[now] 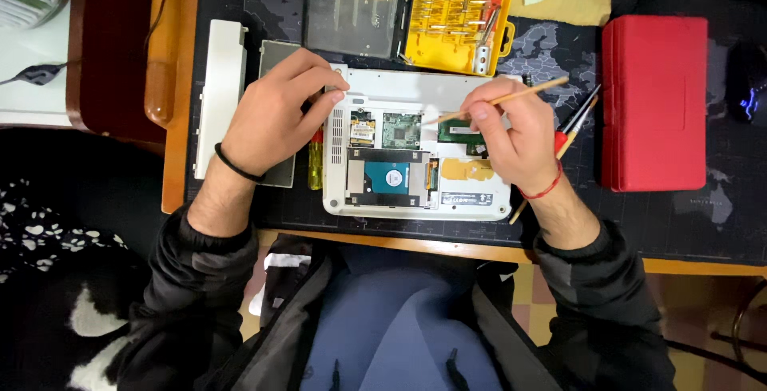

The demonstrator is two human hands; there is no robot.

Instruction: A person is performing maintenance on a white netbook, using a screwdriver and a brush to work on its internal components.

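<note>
My left hand (276, 115) lies on the upper left corner of the opened white laptop (415, 147), fingers loosely curled, index and thumb tips pressed on the case edge, pinning it to the counter (559, 235). My right hand (511, 139) pinches a thin wooden stick (503, 99) between thumb and forefingers; its tip points left, just past my fingertips, toward the bay between the green circuit board (401, 129) and the small green module (462, 130) under my knuckles.

Risks as I see them:
- Stick tip sits close to exposed boards. Too much lever force and I'd guess it snaps, or slips and scrapes components or a connector.
- Module is half hidden under my right fingers, so I can't tell whether it's latched or free. Prying blind could crack a clip.
- Left hand only holds one corner. If pressure eases, the laptop could pivot on the counter and jerk the stick.
- Hard drive (389, 175) lies bare just below my fingers; a slip downward lands on it.
- Yellow screwdriver (316, 159) rests right beside my left palm, brushes (577, 123) just right of my right hand. An elbow move could knock either one.
- Yellow bit case (457, 27) lies open above my fingers; bump it and the bits may scatter.
</note>
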